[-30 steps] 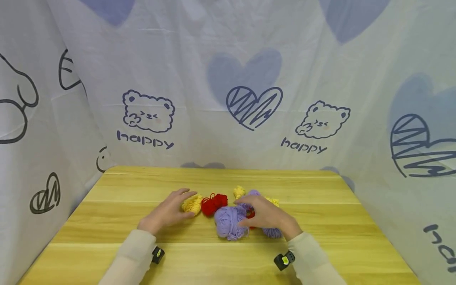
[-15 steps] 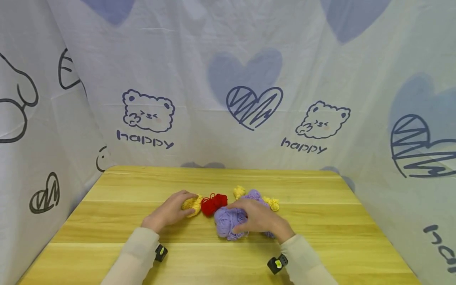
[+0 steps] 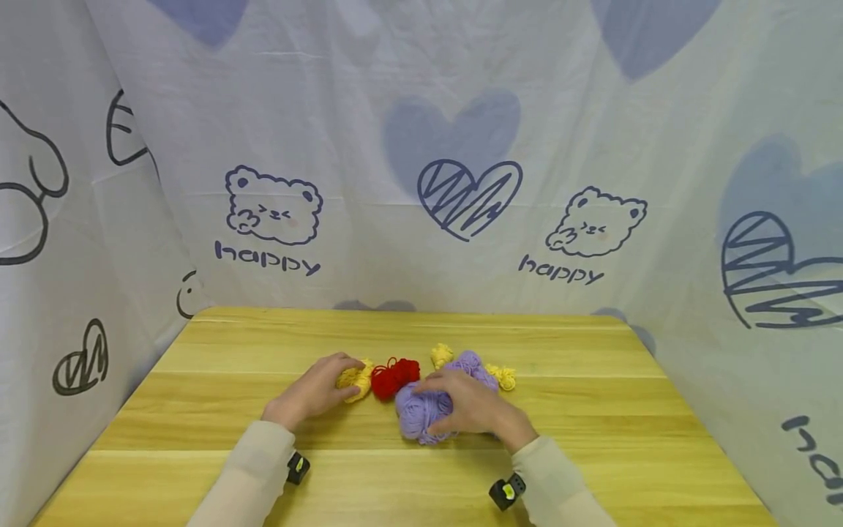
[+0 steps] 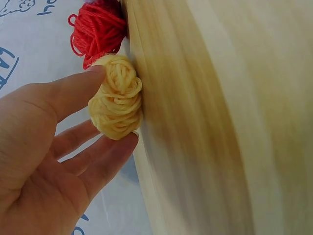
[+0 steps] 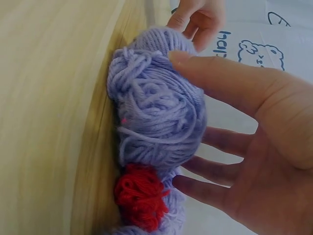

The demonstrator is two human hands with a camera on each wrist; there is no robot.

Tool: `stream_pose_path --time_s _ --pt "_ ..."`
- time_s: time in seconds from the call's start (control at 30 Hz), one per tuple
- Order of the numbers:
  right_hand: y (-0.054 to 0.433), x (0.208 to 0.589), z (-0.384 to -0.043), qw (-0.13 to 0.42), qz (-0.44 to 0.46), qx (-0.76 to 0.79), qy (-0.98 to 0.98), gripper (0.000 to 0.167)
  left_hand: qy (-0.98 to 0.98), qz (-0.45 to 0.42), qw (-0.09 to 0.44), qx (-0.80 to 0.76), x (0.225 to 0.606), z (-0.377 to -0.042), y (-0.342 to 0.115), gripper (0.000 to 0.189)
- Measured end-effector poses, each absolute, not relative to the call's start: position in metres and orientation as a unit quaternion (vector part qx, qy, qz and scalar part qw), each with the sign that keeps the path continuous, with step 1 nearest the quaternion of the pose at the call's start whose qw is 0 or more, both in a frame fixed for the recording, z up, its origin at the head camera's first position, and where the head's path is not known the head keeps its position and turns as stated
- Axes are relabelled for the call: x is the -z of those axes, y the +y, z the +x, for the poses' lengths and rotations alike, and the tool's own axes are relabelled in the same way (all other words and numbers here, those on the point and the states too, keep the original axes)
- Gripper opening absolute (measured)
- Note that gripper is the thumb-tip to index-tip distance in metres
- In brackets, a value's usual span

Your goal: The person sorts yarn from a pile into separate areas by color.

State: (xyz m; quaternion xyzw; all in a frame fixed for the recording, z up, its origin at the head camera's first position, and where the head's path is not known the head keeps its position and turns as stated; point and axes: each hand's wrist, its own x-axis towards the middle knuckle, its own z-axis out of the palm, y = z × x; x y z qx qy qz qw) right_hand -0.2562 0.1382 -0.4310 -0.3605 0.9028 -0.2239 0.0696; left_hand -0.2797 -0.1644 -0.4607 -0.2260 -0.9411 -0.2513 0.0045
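Observation:
On the left, my left hand (image 3: 316,391) holds a small yellow yarn ball (image 3: 356,379) between thumb and fingers. The left wrist view shows the thumb on one side of that yellow ball (image 4: 116,100) and fingertips on the other. My right hand (image 3: 476,402) grips a large lavender yarn ball (image 3: 415,415) from its right side. In the right wrist view, the thumb lies on this lavender ball (image 5: 159,107) while the fingers reach partly behind it. Between the hands sits a red yarn ball (image 3: 393,378), touching the lavender one.
Behind the right hand lie another lavender yarn ball (image 3: 470,362) and two small yellow ones, left (image 3: 442,356) and right (image 3: 503,377). A second red ball (image 5: 142,198) shows in the right wrist view. Everything rests on a wooden table (image 3: 263,333) before a printed curtain (image 3: 369,219).
My right hand has moved left, further over the large lavender yarn ball. My left hand has shifted slightly right and down against the yellow ball. The yarn balls stay in place.

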Motion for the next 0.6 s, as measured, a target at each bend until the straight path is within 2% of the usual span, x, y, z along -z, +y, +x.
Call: stream_pose_path --time_s 0.37,0.6 --pt "0.1366 0.4347 -0.2574 0.066 -0.359 0.229 0.903 0.063 -0.942 -0.22 -0.001 0.254 0.4628 -0.2842 -0.1641 0.039" --pt "0.1355 0.4372 -0.2568 0.066 -0.355 0.228 0.904 0.07 -0.939 -0.221 -0.002 0.263 0.4648 -0.2862 -0.1657 0.036"
